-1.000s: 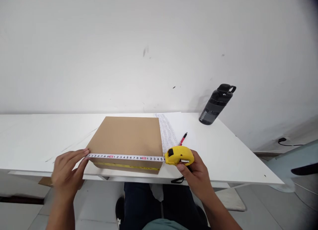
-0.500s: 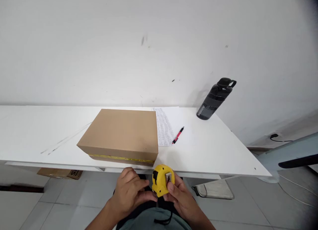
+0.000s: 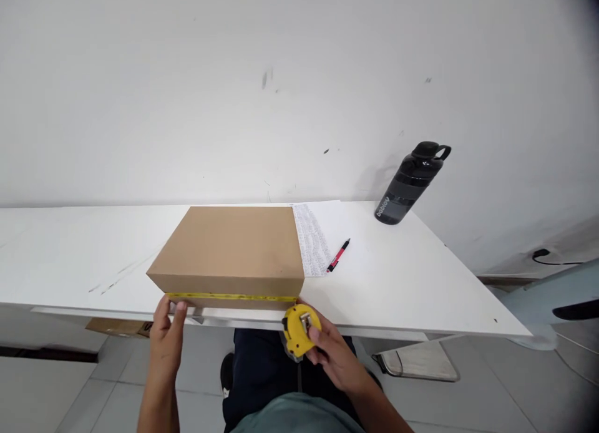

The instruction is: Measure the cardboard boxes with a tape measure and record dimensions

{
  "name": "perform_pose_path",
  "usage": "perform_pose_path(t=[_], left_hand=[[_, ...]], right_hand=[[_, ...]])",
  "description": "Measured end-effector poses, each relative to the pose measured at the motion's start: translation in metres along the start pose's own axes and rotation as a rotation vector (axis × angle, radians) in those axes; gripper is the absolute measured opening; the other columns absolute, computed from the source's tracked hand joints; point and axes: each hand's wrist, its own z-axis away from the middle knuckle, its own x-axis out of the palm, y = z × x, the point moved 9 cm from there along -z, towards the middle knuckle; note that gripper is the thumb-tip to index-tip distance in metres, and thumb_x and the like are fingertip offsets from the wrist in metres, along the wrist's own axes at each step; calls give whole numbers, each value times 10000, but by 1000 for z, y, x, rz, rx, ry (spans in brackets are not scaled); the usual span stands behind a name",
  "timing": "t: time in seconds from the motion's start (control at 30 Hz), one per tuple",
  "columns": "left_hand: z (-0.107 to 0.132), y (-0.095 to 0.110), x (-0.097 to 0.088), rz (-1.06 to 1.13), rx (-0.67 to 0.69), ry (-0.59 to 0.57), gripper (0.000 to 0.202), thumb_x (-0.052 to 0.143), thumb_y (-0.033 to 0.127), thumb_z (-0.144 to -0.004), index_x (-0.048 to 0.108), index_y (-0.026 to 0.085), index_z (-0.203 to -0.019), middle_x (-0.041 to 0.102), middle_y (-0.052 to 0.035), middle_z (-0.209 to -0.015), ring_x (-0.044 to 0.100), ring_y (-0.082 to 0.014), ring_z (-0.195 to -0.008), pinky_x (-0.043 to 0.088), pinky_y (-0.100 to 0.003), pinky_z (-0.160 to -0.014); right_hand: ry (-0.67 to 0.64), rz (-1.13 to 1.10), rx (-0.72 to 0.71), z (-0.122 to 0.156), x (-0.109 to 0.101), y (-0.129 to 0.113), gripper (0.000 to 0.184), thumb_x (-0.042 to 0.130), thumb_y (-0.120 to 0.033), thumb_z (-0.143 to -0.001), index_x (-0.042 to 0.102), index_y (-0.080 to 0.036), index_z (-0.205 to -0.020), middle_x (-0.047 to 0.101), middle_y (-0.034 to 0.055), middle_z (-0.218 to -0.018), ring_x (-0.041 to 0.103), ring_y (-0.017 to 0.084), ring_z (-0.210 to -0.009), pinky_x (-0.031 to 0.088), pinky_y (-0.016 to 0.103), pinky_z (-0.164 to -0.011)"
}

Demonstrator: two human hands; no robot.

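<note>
A brown cardboard box (image 3: 234,243) lies flat at the front edge of the white table. Along its front face stretches the yellow blade (image 3: 234,296) of a tape measure. The fingers and thumb of my left hand (image 3: 166,336) close on the blade's left end at the box's front left corner. My right hand (image 3: 339,358) grips the yellow tape measure case (image 3: 301,330) just below the box's front right corner. The numbers on the blade are too small to read.
Right of the box lie a sheet of paper with writing (image 3: 312,243) and a red and black pen (image 3: 338,256). A dark bottle (image 3: 406,186) stands near the wall. Under the table are a cardboard piece (image 3: 116,327) and a flat pale object (image 3: 418,361).
My left hand has left the tape measure case and moved left to the blade's far end. My right hand still holds the case, now slightly higher. The view has shifted a little.
</note>
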Motion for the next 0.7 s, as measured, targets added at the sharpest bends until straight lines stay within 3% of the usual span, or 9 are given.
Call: perform_pose_path(t=[0.13,0.23,0.3,0.37,0.43,0.5,0.57,0.63,0.7], left_hand=[[-3,23,-31,331,-120,171,466,588,563,-929,599,248,-1272,678,-84,-1284,653,-309,-1186,572,-515,-982],[-38,61,-30,568,-73,60,539,564,667,-882,619,269,-1242,694,-60,-1275,634,-329,-1203,583,-528,-946],[-69,79,-25,703,-90,59,496,636,652,-812,666,261,-1116,714,-28,-1206,637,-299,-1170,579,-453,-938],[-97,86,-3,804,-230,-14,473,735,618,-723,682,232,-991,729,-17,-979,677,-261,-963,587,-380,-789],[-116,98,29,842,-351,-192,411,771,538,-719,671,205,-936,695,-16,-842,663,-222,-810,556,-332,-687],[-125,115,63,844,-430,-388,348,751,489,-763,652,191,-914,672,-22,-797,644,-201,-736,530,-315,-647],[-129,131,92,816,-473,-513,315,723,482,-797,630,194,-887,653,-20,-775,626,-191,-697,513,-311,-630],[-135,144,111,749,-469,-548,317,702,496,-813,624,199,-890,650,-21,-793,622,-195,-714,512,-316,-646],[-147,152,113,650,-398,-440,333,671,513,-837,636,202,-953,677,-42,-909,643,-216,-840,532,-331,-737]], right_hand=[[-22,-4,28,15,-9,-32,654,841,-673,-652,788,-177,-1075,646,15,-672,348,53,-424,262,195,-401],[-124,27,85,29,1,-45,708,858,-703,-589,803,-187,-1071,711,50,-708,439,90,-432,354,220,-402],[-261,-14,129,34,24,-38,757,873,-712,-542,810,-163,-1059,710,52,-683,473,92,-432,372,209,-395],[-419,-89,190,37,55,-20,810,875,-713,-528,802,-126,-1082,695,50,-663,482,83,-436,356,184,-380],[-548,-161,275,38,85,5,854,872,-696,-553,770,-104,-1160,682,46,-685,477,70,-455,329,161,-374],[-634,-222,348,36,112,28,865,889,-651,-561,739,-105,-1214,658,30,-717,469,58,-471,305,143,-366],[-675,-252,366,33,131,40,816,887,-624,-590,734,-116,-1211,641,23,-748,481,59,-485,312,135,-358],[-659,-250,312,27,140,39,737,844,-649,-651,745,-126,-1160,643,30,-770,489,65,-493,333,139,-354],[-600,-221,232,25,136,28,690,789,-696,-702,747,-141,-1110,650,37,-778,490,70,-505,354,146,-372]])
